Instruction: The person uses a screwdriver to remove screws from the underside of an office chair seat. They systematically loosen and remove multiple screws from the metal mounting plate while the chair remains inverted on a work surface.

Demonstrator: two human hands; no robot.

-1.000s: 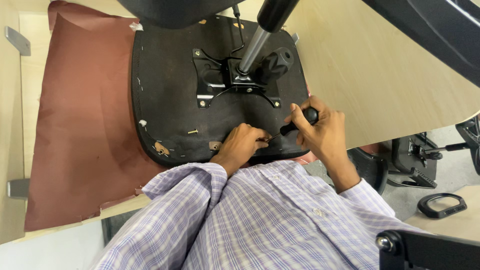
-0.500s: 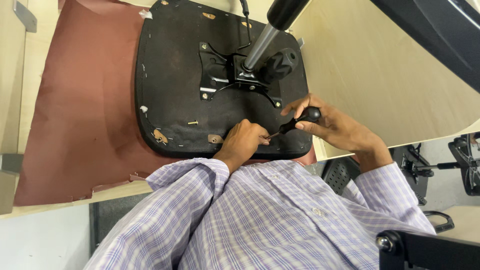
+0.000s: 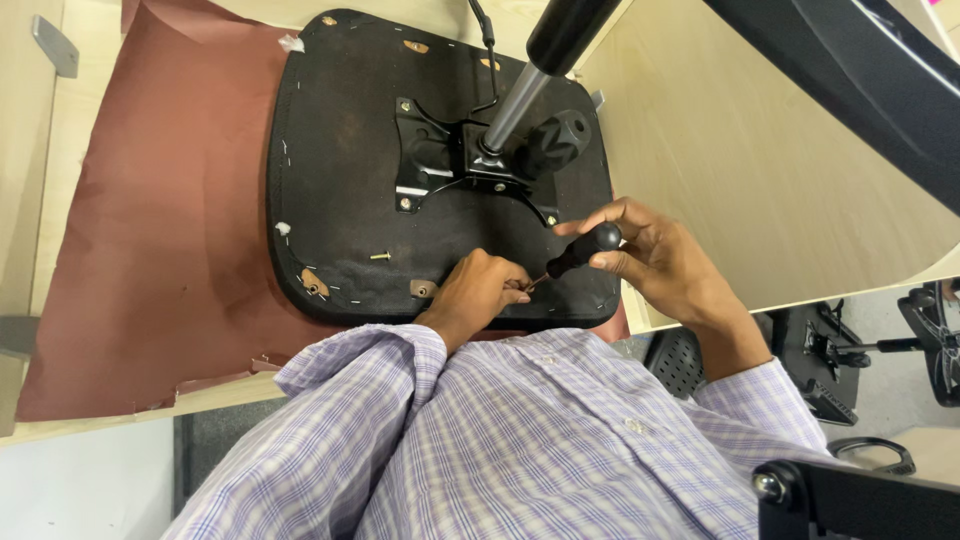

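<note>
Screwdriver [image 3: 578,252] with a black handle sits in the right hand [image 3: 655,258], whose fingers are wrapped around the rounded end of the handle; its thin shaft slants down to the near edge of an upturned chair seat [image 3: 420,170]. The left hand [image 3: 478,290] rests on that same edge with its fingers pinched closed at the tip of the shaft; whatever small thing they hold there is hidden.

The seat's dark underside faces up, with a black metal mounting plate [image 3: 435,165] bolted at its middle, a chrome gas cylinder [image 3: 520,95] rising from it and a black knob [image 3: 555,142] beside that. A loose brass screw [image 3: 380,256] lies on the underside, left of the hands. Under the seat, a brown sheet [image 3: 150,230] covers the pale wooden worktop [image 3: 740,170].
</note>
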